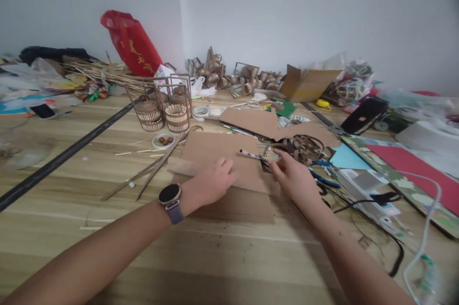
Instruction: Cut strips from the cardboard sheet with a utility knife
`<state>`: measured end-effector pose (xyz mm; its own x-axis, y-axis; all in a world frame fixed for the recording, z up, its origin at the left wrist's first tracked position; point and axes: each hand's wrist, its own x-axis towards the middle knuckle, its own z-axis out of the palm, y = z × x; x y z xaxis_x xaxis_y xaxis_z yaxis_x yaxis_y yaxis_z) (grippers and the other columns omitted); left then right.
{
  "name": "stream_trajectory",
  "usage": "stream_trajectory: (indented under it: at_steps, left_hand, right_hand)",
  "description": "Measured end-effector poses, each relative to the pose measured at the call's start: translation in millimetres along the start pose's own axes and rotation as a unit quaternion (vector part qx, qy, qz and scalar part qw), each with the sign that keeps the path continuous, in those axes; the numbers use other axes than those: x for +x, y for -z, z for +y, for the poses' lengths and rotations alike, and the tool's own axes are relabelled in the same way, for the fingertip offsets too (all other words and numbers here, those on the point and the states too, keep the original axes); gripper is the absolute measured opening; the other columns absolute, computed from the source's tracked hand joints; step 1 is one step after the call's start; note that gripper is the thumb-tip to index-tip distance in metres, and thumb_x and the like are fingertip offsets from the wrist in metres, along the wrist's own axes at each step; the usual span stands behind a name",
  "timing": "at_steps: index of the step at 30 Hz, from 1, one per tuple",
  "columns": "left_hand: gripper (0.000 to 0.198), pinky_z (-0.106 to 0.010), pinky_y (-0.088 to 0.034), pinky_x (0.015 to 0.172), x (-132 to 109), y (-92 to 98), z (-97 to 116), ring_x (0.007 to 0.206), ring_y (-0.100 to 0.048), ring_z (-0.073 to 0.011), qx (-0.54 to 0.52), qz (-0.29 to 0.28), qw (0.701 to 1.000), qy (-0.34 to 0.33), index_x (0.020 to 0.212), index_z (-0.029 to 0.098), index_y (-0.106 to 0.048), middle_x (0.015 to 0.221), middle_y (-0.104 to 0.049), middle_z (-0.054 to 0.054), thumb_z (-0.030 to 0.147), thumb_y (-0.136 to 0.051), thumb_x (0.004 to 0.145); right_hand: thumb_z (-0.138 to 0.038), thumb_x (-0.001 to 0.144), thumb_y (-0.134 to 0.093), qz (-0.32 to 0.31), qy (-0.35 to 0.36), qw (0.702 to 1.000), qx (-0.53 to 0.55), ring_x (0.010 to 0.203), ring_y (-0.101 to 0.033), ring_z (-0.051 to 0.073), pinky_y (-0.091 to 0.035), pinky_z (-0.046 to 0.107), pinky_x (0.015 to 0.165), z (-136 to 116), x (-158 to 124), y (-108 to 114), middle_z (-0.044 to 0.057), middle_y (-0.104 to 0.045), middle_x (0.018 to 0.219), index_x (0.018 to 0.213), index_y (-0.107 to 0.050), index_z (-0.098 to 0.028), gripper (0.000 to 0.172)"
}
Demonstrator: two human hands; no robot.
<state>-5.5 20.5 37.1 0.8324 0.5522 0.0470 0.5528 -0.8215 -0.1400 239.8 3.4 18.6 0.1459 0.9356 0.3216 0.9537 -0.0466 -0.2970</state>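
Observation:
A brown cardboard sheet (218, 145) lies in front of me, overlapping another cardboard piece (236, 207) nearer to me. My left hand (211, 181), a watch on its wrist, presses down on the upper sheet with bent fingers. A pale strip (182, 167) shows beside this hand; blur hides its kind. Over the sheet's right edge, my right hand (290, 171) has thumb and index finger apart. Close to those fingertips is a slim pen (249, 154) with a dark end, pointing left. Beside the right hand lies a tangle of brown strips (308, 147).
Small bamboo baskets (177, 118) in frames stand at the back left, near a dish of brown beads (165, 141). Long brown strips (154, 171) lie left of the cardboard. Pliers (328, 181), a power strip (373, 195) and cables crowd the right side.

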Motion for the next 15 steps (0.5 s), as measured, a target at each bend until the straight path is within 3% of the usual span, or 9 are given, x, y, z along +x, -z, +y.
stream_trajectory:
  at_steps: [3, 6, 8, 10, 15]
  left_hand:
    - [0.037, -0.041, -0.049, 0.087, -3.4, -4.7, -5.6, 0.105, -0.054, -0.0274, 0.031, 0.071, 0.996, 0.039, 0.128, 0.011, -0.055, 0.117, -0.060, -0.016, 0.007, -0.039, 0.095]
    - [0.025, -0.041, -0.051, 0.085, -18.4, -5.0, -0.3, 0.101, -0.057, -0.0265, -0.009, 0.078, 0.996, 0.033, 0.114, 0.014, -0.062, 0.109, -0.064, -0.013, 0.011, -0.046, 0.094]
    - [0.021, -0.040, -0.052, 0.084, -33.4, 1.3, 12.0, 0.097, -0.059, -0.0239, -0.043, 0.099, 0.994, 0.015, 0.103, 0.016, -0.064, 0.102, -0.067, -0.010, 0.010, -0.046, 0.094]
    - [0.023, -0.040, -0.054, 0.079, -50.1, 14.7, 30.2, 0.088, -0.061, -0.0230, -0.072, 0.169, 0.983, 0.002, 0.095, 0.017, -0.064, 0.093, -0.068, -0.008, 0.008, -0.043, 0.093]
    - [0.029, -0.031, -0.059, 0.074, -90.6, 65.3, 76.1, 0.077, -0.064, -0.0157, -0.151, 0.294, 0.943, -0.040, 0.082, 0.028, -0.059, 0.082, -0.070, 0.002, 0.004, -0.043, 0.089]
  right_hand:
    - [-0.042, 0.091, -0.045, -0.005, 0.010, 1.000, 0.003, 0.071, -0.072, 0.024, -0.046, 0.031, 0.059, 9.8, -20.0, 11.7, 0.005, -0.078, 0.081, 0.095, -0.072, -0.024, 0.033]
    - [-0.046, 0.091, -0.045, -0.011, 0.005, 1.000, -0.008, 0.069, -0.070, 0.025, -0.047, 0.033, 0.059, 32.6, -48.2, 20.8, 0.006, -0.075, 0.077, 0.084, -0.070, -0.024, 0.034]
    - [-0.050, 0.091, -0.045, -0.015, 0.008, 0.999, -0.036, 0.073, -0.070, 0.027, -0.050, 0.037, 0.065, 50.2, -68.7, 20.5, 0.009, -0.074, 0.083, 0.085, -0.070, -0.023, 0.037]
    - [-0.055, 0.088, -0.049, -0.009, -0.005, 0.996, -0.093, 0.080, -0.069, 0.032, -0.051, 0.043, 0.070, 64.6, -86.9, 14.6, 0.012, -0.073, 0.088, 0.093, -0.070, -0.021, 0.040]
    - [-0.047, 0.091, -0.050, -0.026, -0.045, 0.987, -0.151, 0.091, -0.067, 0.034, -0.051, 0.046, 0.079, 74.7, -103.3, -4.5, 0.017, -0.069, 0.103, 0.116, -0.066, -0.015, 0.044]
